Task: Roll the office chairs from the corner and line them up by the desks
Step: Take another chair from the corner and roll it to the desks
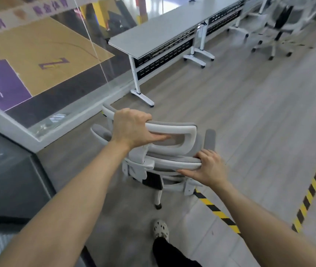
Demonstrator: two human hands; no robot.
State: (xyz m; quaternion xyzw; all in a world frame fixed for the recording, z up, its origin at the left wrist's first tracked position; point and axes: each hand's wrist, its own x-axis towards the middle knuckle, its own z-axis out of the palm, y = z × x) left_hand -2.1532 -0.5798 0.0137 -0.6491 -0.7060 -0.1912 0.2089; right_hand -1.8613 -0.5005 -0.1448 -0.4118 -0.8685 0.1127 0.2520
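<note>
A white-framed grey chair (165,151) stands on the grey floor (249,116), seen from above and behind, close in front of the person. The left hand (132,128) has its grip wrapped over the top of the headrest (174,130), fingers curled across the upper bar and thumb stretched along the underside. The right hand (209,168) has its grip pinching the right end of the backrest rim (172,163), fingers on top and thumb beneath. Both bare forearms reach forward from the lower corners of the view. One leg of the chair with a dark caster (158,206) shows under the seat, just beside a yellow-and-black tape line (216,210) on the floor. The person's light shoe (161,228) and dark trouser leg are behind the caster.

Ahead, a row of long grey desks (163,33) on white legs runs along a glass wall (57,54) toward the far right corner; the nearest desk end lies beyond the chair, apart from it. A second chair (276,29) with a dark seat stands by the desks farther along, well apart from the held one. Another tape stripe (315,180) runs near the right edge.
</note>
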